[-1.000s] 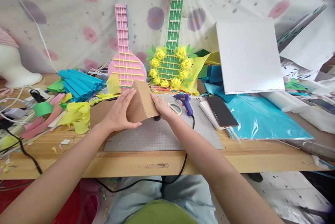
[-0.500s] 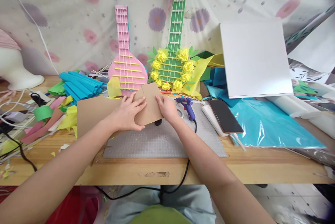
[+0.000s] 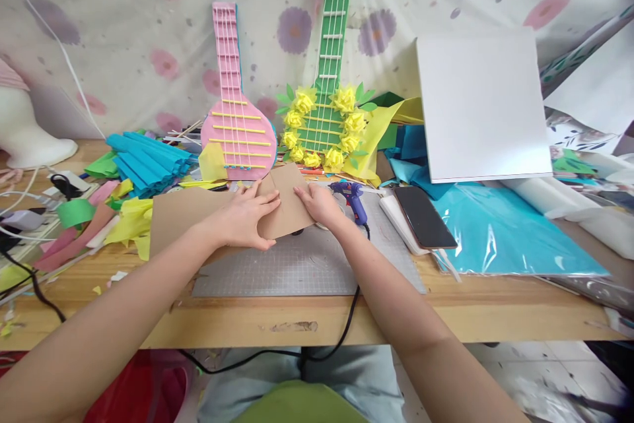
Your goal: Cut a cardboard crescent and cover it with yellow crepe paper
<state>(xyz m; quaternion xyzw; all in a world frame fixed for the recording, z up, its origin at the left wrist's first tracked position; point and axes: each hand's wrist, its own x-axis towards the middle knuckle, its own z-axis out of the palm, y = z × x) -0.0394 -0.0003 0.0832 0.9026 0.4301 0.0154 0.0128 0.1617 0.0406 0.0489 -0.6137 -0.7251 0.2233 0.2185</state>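
A piece of brown cardboard is tilted up over the grey cutting mat. My left hand grips it from the left, fingers across its face and thumb near the lower edge. On its right edge, my right hand pinches it with the thumb on top; the other fingers are partly hidden behind. Another stretch of cardboard extends left beneath my left forearm; whether the two are joined I cannot tell. Just right of my right hand lies a purple glue gun.
Behind stand a pink paper guitar and a green guitar with yellow flowers. To the right are a phone, a white board and blue wrapped sheets. Paper scraps and cables crowd the left. The glue gun's black cord hangs over the table edge.
The cardboard and both hands have shifted slightly right over the mat, covering more of the dark object beneath. The camera view has also moved a little. Both hands keep their hold.
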